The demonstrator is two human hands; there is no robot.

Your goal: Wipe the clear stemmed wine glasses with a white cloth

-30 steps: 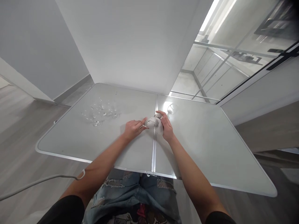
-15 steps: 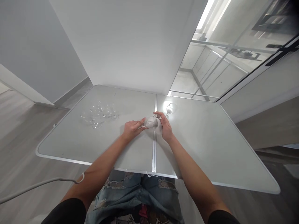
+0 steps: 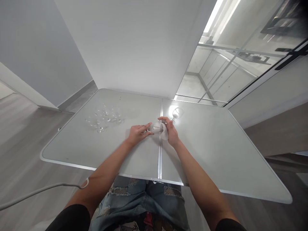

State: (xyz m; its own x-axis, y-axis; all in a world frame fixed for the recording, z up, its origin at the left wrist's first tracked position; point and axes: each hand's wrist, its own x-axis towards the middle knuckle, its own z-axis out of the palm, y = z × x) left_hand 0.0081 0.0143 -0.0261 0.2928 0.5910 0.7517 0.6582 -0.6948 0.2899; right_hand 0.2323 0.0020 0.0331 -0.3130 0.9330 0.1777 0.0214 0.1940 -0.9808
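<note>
Over the middle seam of the table, a clear wine glass (image 3: 154, 128) lies sideways between my hands. My left hand (image 3: 138, 133) is closed around its stem end, fingers pointing right. My right hand (image 3: 171, 132) grips a white cloth or tissue (image 3: 164, 132) against the bowl, with part of it showing inside or behind the glass; I cannot tell which. Just beyond my right hand is another stemmed glass (image 3: 177, 113), its lower part close to my fingers.
Several clear stemmed glasses (image 3: 106, 118) stand clustered on the left half of the pale folding table (image 3: 207, 150). A white wall (image 3: 134, 48) rises at the table's far edge. Right of it is a glass-paned door (image 3: 214, 70). A pale cable (image 3: 43, 190) crosses at lower left.
The whole view has shifted slightly to the right and down. My hands stay on the glass and cloth with little visible change in their hold.
</note>
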